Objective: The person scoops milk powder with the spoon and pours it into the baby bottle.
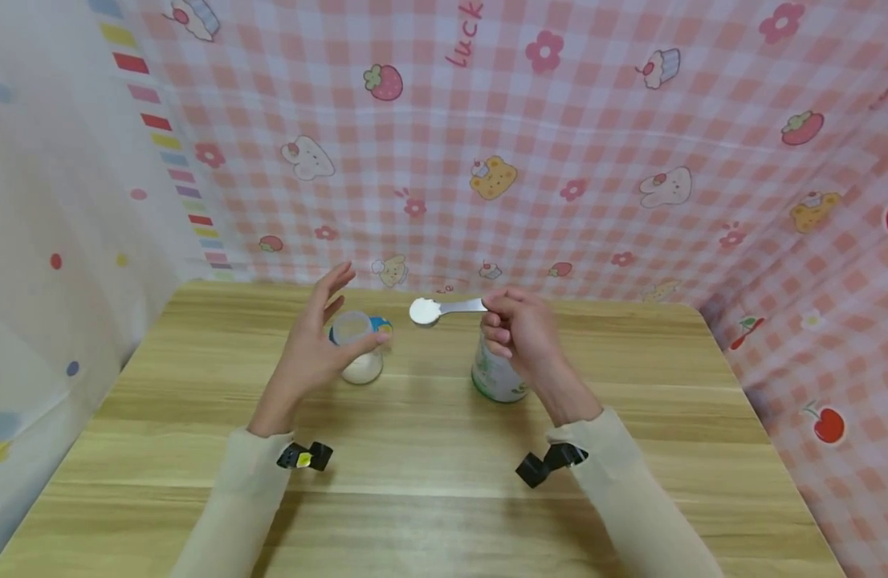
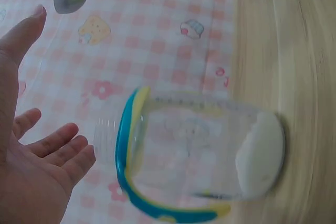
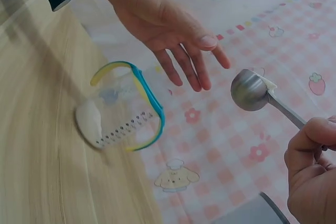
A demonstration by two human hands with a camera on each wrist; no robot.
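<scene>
My right hand (image 1: 527,333) pinches the handle of a metal measuring spoon (image 1: 462,306), level in the air and heaped with white powder (image 1: 425,311). Below that hand a white and green can (image 1: 498,373) stands on the table, partly hidden by it. My left hand (image 1: 317,345) is spread near the mouth of a clear baby bottle (image 2: 194,145), fingers straight and holding nothing. The bottle stands upright, with a blue and yellow handled ring (image 2: 126,135) round its neck and white powder (image 2: 262,156) at its bottom. Between the two hands, the spoon bowl (image 3: 251,90) hangs right of the bottle.
The wooden table (image 1: 429,482) reaches back to a pink checked cloth (image 1: 444,160) with cartoon prints. A white dotted cloth (image 1: 46,201) hangs at the left, and more checked cloth (image 1: 834,321) at the right. Each wrist wears a black camera strap (image 1: 552,464).
</scene>
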